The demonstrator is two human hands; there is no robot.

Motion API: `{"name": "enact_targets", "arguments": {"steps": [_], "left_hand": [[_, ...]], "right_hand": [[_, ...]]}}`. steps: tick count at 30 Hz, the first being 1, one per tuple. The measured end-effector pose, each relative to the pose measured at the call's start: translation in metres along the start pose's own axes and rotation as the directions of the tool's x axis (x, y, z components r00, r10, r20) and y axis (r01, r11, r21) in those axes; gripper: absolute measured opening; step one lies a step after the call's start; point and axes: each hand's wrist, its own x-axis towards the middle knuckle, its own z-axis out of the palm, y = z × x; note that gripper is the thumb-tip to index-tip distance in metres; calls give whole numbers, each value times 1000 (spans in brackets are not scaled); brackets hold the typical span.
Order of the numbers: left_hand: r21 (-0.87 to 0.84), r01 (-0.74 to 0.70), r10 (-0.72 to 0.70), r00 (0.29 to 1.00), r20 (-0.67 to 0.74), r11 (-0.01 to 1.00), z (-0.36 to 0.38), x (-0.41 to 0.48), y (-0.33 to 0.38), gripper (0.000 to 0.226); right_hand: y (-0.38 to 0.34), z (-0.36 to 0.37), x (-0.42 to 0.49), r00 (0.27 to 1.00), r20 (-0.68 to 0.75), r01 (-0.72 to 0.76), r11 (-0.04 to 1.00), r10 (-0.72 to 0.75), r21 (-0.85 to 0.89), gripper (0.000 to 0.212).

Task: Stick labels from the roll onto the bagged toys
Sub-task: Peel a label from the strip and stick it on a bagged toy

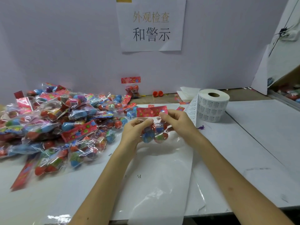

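Left hand (136,132) grips the bagged toy (156,135); right hand (177,121) pinches its top.

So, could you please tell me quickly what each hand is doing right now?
Left hand: grips the bagged toy from its left side.
Right hand: pinches the same bag near its top right corner.

Bagged toy (154,132) near upright label roll (213,106)

A white paper sign (151,25) printed with black Chinese characters hangs on the pale wall (65,46) above a white worktable (259,127), where a tiny purple toy figure (201,127) lies.
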Motion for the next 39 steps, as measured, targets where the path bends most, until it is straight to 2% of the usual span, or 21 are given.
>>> {"name": "enact_targets", "arguments": {"steps": [2, 4, 6, 8, 11, 14, 16, 18, 20, 22, 24, 27, 29, 30, 33, 39], "left_hand": [[13, -31, 31, 996, -78, 999, -2, 2, -2, 10], [57, -104, 112, 981, -159, 993, -4, 4, -4, 4], [142, -173, 200, 958, -205, 975, -4, 2, -6, 14], [222, -183, 234, 944, -233, 958, -2, 2, -7, 24], [368, -195, 306, 912, -274, 909, -2, 3, -9, 32], [390, -222, 349, 890, -293, 894, -3, 2, -7, 45], [426, -243, 387, 875, -290, 871, -1, 2, -7, 54], [520, -283, 474, 834, -281, 806, 2, 1, -7, 62], [612, -355, 593, 768, -241, 707, 2, -1, -7, 65], [643, -437, 676, 716, -175, 629, 2, -2, -9, 61], [618, -524, 710, 699, -82, 587, 4, -1, -11, 49], [586, -638, 709, 690, 147, 500, 11, -6, -14, 23], [593, -676, 664, 688, 294, 437, 16, -9, -18, 21], [590, -679, 629, 700, 339, 438, 18, -10, -20, 25], [613, -651, 552, 740, 384, 446, 19, -10, -23, 39], [654, -612, 508, 774, 379, 445, 17, -11, -23, 52]], "right_hand": [[-1, -6, 2, 988, -141, 64, 998, -64, -9, 8], [1, -17, 4, 912, -387, 105, 989, -137, -103, 9], [8, -31, 7, 814, -566, 30, 982, -132, -186, 24], [15, -44, 11, 788, -615, -121, 972, -30, -201, 43], [19, -51, 14, 822, -546, -244, 966, 163, -79, 71], [20, -46, 13, 829, -481, -275, 957, 284, 90, 75], [20, -43, 13, 842, -428, -281, 944, 329, 172, 53], [16, -40, 12, 883, -286, -311, 920, 373, 240, 16], [13, -36, 8, 898, -137, -371, 888, 417, 273, 11], [13, -34, 8, 908, -63, -375, 872, 413, 315, 12], [12, -35, 9, 925, -18, -343, 857, 379, 384, 12], [8, -38, 9, 941, 23, -313, 845, 337, 433, 14], [7, -39, 8, 948, 59, -309, 854, 314, 417, 14], [6, -38, 7, 949, 85, -312, 861, 304, 401, 15], [4, -38, 5, 950, 164, -306, 898, 266, 317, 18], [6, -47, -2, 929, 333, -236, 952, 163, 193, 36]]}}
